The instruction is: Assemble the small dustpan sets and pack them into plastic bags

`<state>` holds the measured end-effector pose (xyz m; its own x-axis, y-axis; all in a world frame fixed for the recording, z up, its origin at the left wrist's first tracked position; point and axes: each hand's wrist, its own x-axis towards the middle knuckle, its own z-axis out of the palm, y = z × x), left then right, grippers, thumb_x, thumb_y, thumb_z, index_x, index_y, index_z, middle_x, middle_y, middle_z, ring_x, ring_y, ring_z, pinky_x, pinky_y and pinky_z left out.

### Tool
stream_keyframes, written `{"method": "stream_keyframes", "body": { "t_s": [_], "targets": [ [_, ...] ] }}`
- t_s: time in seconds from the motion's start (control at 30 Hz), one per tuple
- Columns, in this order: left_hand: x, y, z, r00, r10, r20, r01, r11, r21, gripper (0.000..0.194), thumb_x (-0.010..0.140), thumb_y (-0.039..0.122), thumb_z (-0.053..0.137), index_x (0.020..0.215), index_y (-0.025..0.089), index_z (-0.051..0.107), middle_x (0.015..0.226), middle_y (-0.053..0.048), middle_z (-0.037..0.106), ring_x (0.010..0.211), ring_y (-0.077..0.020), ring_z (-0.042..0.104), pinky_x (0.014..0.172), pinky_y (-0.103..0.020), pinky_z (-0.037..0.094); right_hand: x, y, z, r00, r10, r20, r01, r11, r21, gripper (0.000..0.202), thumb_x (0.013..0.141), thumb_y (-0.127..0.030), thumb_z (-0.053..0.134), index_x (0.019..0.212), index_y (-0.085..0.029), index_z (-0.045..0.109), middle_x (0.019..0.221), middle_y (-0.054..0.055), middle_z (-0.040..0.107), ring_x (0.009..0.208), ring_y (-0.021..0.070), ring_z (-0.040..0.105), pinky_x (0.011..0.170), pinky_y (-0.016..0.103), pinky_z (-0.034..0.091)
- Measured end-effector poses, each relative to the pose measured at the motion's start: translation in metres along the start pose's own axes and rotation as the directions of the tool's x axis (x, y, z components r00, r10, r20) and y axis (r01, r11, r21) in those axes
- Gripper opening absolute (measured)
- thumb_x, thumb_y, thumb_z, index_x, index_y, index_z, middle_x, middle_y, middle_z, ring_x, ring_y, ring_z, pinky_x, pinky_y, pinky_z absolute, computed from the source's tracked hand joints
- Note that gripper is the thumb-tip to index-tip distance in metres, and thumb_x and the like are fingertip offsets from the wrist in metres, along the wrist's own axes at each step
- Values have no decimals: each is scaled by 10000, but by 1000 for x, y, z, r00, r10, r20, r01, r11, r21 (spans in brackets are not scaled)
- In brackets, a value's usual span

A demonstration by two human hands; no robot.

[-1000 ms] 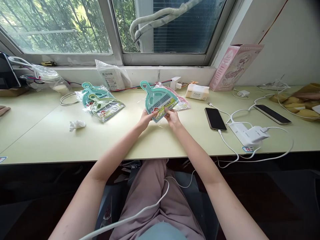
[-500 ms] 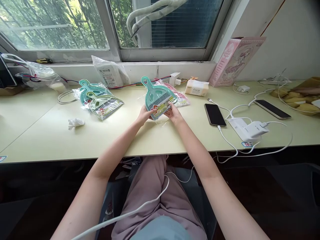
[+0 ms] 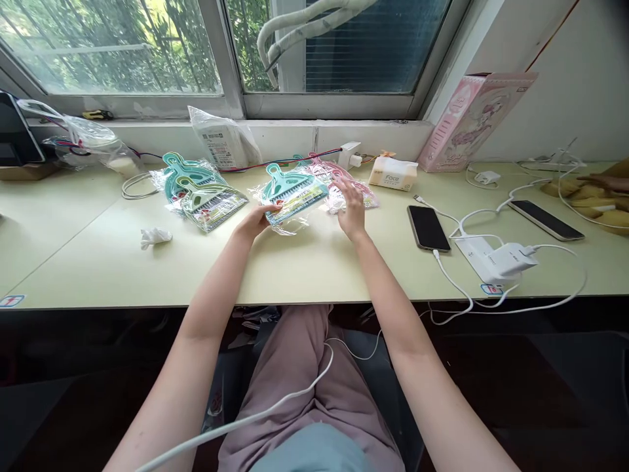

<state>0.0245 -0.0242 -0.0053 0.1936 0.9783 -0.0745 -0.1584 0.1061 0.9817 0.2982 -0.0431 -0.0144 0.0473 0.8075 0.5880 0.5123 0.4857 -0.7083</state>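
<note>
My left hand (image 3: 256,219) grips the lower left corner of a teal mini dustpan and brush set (image 3: 289,193) in clear plastic wrap, held tilted over the table. My right hand (image 3: 352,208) is off that set, its fingers spread over the pink dustpan sets (image 3: 361,191) lying behind it; whether the fingertips touch them I cannot tell. Left of my left hand lies a group of wrapped sets, teal ones (image 3: 184,172) at the back and a pale green one (image 3: 209,203) in front.
On the table (image 3: 295,272) are a crumpled tissue (image 3: 156,237), a pack of face tissues (image 3: 393,173), a black phone (image 3: 428,228), a second phone (image 3: 545,219) and a white power strip (image 3: 484,259) with cables. A pink box (image 3: 474,121) stands at the back right.
My right hand has let go of the teal set and moved up and right to the pink sets. My left hand has shifted left with the teal set, which now leans flatter.
</note>
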Motion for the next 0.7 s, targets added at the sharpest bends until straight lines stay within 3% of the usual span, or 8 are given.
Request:
{"method": "stream_keyframes", "body": {
  "t_s": [0.1,0.23,0.33,0.47,0.7],
  "targets": [
    [-1,0,-10,994,-107,5,107,994,-21,321,693,147,694,1012,117,679,683,-26,662,605,-144,652,625,-266,593,0,4,0,979,-94,179,84,995,61,661,752,-312,752,1373,-316,526,1431,45,554,1359,301,470,1140,537,354],
    [-1,-2,-13,980,-194,49,196,980,-44,239,687,132,714,924,106,688,706,-44,690,577,-129,645,567,-219,562,0,5,-1,971,-140,193,106,979,176,713,693,-516,806,1340,-327,574,1427,58,559,1340,333,476,1099,539,381],
    [0,-5,-12,971,-231,64,233,972,-27,215,680,129,728,889,106,683,730,-55,706,610,-139,668,596,-218,569,0,6,-2,962,-175,210,133,971,199,575,660,-593,806,1163,-331,706,1409,50,564,1336,329,471,1118,526,362],
    [-3,-2,-9,971,-237,40,236,971,30,244,657,124,749,890,120,677,715,-50,708,627,-151,679,609,-225,578,0,6,-1,961,-169,219,114,964,242,356,680,-612,784,860,-305,795,1307,58,612,1292,306,503,1125,492,372],
    [-14,6,5,972,-224,66,217,971,103,298,629,172,793,898,144,666,666,-40,681,583,-157,640,575,-284,598,-1,-2,4,995,-59,80,32,953,301,205,807,-478,722,793,-285,788,1126,55,671,1139,255,596,1038,455,474]
  ]
}}
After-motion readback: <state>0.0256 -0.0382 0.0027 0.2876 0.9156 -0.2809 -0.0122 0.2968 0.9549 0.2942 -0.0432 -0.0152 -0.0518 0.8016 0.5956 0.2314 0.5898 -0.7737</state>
